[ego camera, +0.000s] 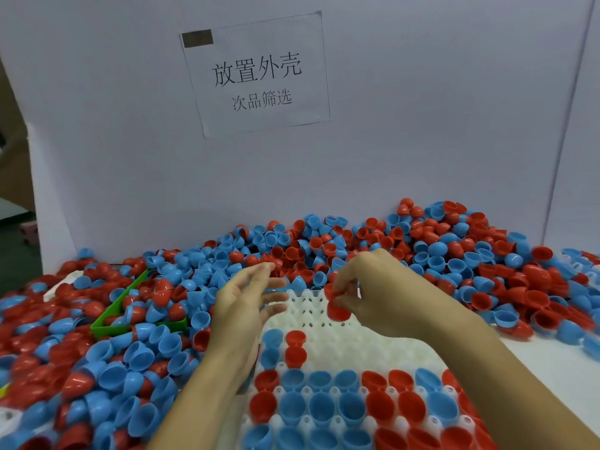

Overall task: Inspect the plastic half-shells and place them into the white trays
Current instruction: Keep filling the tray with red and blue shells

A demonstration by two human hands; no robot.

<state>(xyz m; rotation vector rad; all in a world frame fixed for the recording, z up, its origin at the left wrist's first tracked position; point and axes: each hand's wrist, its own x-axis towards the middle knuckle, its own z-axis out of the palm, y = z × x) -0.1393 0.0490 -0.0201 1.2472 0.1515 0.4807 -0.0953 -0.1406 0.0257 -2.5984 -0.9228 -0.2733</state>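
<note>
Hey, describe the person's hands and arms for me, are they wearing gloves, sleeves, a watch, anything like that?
Nothing is worn that this view shows. The left hand and right hand are bare, with no gloves, rings or bandages visible. Both forearms are uncovered as far as the bottom edge of the picture: no sleeves, watch or wristband appear. Anything worn higher up the arms is out of view.

White tray cut off below; far cells behind both blurred hands.

Pale grey partition wall behind, bearing a taped paper sign.
</note>
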